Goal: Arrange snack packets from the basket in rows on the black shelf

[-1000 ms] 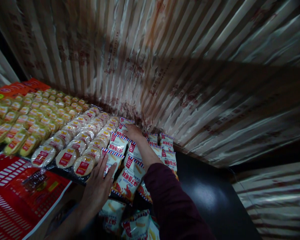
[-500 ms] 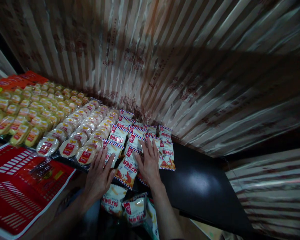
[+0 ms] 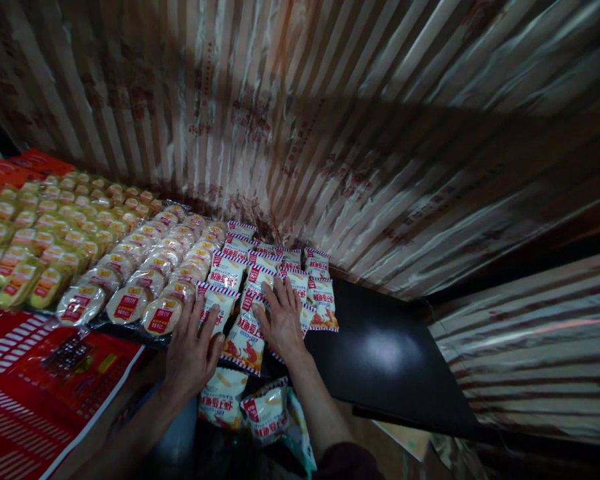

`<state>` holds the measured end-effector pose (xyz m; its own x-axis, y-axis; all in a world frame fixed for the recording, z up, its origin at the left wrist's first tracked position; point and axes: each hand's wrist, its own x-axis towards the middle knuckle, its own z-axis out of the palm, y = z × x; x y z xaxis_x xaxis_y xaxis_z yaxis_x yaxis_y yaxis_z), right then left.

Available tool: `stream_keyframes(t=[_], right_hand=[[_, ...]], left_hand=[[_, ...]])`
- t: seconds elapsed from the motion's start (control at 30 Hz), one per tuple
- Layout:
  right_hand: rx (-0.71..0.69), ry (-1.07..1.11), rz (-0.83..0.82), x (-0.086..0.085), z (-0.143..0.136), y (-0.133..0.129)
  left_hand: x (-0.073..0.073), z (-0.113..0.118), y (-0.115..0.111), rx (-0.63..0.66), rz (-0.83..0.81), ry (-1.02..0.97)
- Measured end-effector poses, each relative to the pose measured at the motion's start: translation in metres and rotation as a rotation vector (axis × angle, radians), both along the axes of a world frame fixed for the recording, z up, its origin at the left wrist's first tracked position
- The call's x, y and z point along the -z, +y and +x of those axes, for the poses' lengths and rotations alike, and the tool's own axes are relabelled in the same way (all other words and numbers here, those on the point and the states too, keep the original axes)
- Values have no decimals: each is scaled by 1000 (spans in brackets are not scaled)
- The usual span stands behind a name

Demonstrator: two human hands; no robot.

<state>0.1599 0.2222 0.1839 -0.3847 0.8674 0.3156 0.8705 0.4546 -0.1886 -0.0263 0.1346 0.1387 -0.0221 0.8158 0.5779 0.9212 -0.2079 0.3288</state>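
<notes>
Rows of white snack bags (image 3: 248, 331) with red print and striped edges lie overlapping on a black tabletop (image 3: 380, 353). My left hand (image 3: 193, 350) rests with fingers spread on the front-left snack bag (image 3: 220, 307), beside the round wrapped crackers. Over the bags in the middle lies my right hand (image 3: 284, 320), fingers stretched out and apart, covering part of the bags under it. Neither hand is closed around anything. Below the table edge, between my forearms, more snack bags (image 3: 266, 412) sit in a dark space.
Left of the bags are rows of round wrapped crackers (image 3: 163, 317) and yellow wrapped cakes (image 3: 50, 287). A red printed sheet (image 3: 25, 387) hangs at the front left. Striped plastic sheeting (image 3: 260, 120) forms the back wall, close behind the goods.
The view has shifted slightly, so the goods sit a little further left. Both hands stay flat on the snack bags in nearly the same place.
</notes>
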Motion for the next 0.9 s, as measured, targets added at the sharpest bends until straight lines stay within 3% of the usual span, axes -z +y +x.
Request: stream_keyframes(t=[0.13,0.27,0.43,0.6,0.9], right_hand=[[19,42,12,-9,1,10],[63,22,53,-22,5,42],[-5,-177,-105,-23,6,78],[41,-218,-160,-19,1,88],[11,-196,-116,-20,-9,86]], left_hand=[[-11,18,1,82,5,39],[-18,50,1,159,-50,100],[-8,80,9,175,-38,132],[5,86,17,139,-20,166],[-8,81,14,166,-66,124]])
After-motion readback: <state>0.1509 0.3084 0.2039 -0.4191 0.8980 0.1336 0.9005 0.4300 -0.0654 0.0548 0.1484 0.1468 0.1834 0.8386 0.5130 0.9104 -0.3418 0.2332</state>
